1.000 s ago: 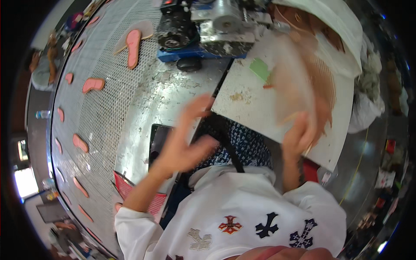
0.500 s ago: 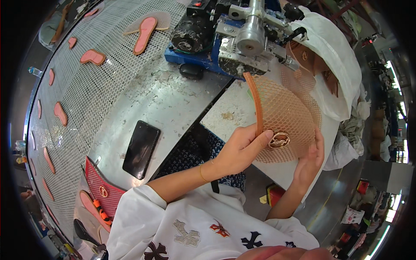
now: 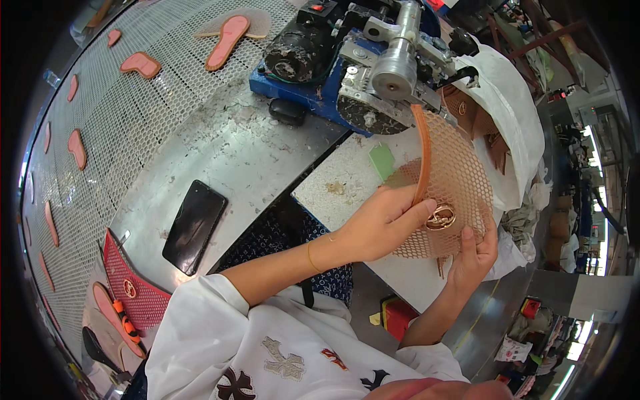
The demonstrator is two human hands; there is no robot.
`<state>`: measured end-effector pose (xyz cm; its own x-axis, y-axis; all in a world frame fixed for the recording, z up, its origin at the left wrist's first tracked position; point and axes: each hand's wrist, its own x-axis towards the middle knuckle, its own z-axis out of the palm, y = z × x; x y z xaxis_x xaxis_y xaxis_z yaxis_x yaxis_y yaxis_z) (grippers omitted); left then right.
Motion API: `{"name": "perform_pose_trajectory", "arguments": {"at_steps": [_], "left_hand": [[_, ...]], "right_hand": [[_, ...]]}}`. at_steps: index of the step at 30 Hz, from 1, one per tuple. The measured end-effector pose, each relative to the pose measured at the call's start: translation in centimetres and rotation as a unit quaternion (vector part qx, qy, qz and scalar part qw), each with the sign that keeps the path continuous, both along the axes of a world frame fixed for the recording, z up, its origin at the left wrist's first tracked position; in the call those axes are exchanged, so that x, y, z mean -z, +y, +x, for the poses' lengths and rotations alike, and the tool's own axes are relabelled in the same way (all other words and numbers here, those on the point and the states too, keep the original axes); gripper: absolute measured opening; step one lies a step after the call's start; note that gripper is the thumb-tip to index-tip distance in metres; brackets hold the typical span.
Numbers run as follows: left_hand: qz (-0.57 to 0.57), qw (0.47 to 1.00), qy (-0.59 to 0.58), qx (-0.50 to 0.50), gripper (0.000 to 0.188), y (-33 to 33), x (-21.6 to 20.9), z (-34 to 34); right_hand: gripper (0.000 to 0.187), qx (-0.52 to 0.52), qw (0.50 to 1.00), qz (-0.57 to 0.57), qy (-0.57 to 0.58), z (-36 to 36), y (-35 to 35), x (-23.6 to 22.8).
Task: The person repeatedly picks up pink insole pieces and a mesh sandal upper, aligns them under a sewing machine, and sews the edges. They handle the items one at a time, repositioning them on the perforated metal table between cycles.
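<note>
A tan mesh shoe upper [image 3: 461, 160] with a brown-orange edge strip [image 3: 425, 150] and a round gold ornament [image 3: 441, 217] is held up before me, over the white tabletop. My left hand [image 3: 383, 223] pinches it at the lower end of the strip, its thumb beside the ornament and its fingers hidden behind the mesh. At the piece's lower right edge my right hand [image 3: 473, 259] grips the mesh between thumb and fingers. Behind the held piece, more tan mesh [image 3: 403, 175] shows on the tabletop. A green block [image 3: 382, 161] lies next to it.
A blue-based machine [image 3: 303, 93] with metal rollers stands just beyond the upper. To its right, a white sack [image 3: 527, 127] holds brown pieces. A black phone [image 3: 195, 227] rests on the metal table, left of which pink insoles [image 3: 228, 41] lie on a wire-mesh surface. A red mesh upper [image 3: 133, 283] is at lower left.
The view has shifted. Held by both hands, the upper now sits further right over the tabletop, uncovering the green block. My right thumb has come onto the front of the mesh.
</note>
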<state>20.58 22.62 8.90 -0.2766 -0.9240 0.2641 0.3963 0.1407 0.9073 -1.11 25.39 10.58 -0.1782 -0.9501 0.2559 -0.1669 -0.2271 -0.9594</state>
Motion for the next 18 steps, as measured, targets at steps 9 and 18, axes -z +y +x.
{"name": "perform_pose_trajectory", "arguments": {"at_steps": [9,18], "left_hand": [[0.055,0.997,0.042,-0.021,0.035,-0.6,0.9,1.7],[0.104,0.977,0.127,-0.134,0.041,1.5,2.0,6.0]], "right_hand": [[0.049,-0.02,1.0,-0.004,-0.011,2.6,-1.9,-0.1],[0.042,-0.156,0.987,0.037,-0.014,8.1,-5.3,-1.8]]}}
